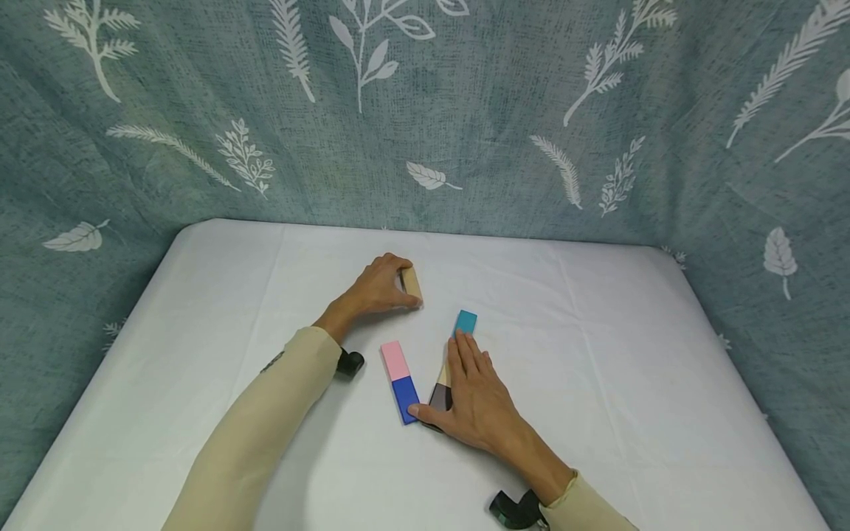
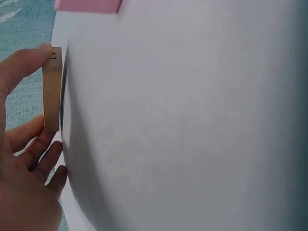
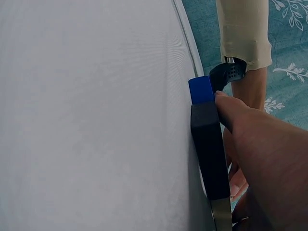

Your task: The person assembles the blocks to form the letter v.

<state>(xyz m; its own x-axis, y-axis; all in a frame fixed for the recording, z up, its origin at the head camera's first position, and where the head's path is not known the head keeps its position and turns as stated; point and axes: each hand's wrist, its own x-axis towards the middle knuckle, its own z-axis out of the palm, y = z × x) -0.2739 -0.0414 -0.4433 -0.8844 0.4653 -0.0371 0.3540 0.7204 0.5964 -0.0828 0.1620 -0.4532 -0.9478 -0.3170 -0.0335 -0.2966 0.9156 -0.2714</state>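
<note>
Both arms (image 1: 264,426) reach forward: left hand (image 1: 381,285) pinches a wooden block (image 1: 412,286), right hand (image 1: 483,404) lies fingers straight. Leafy cloth (image 1: 491,110) backs the white bench (image 1: 664,413).

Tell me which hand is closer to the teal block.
The right hand: its fingertips lie over the near end of the teal block. The left hand is apart from it, off to its left, pinching a wooden block.
</note>
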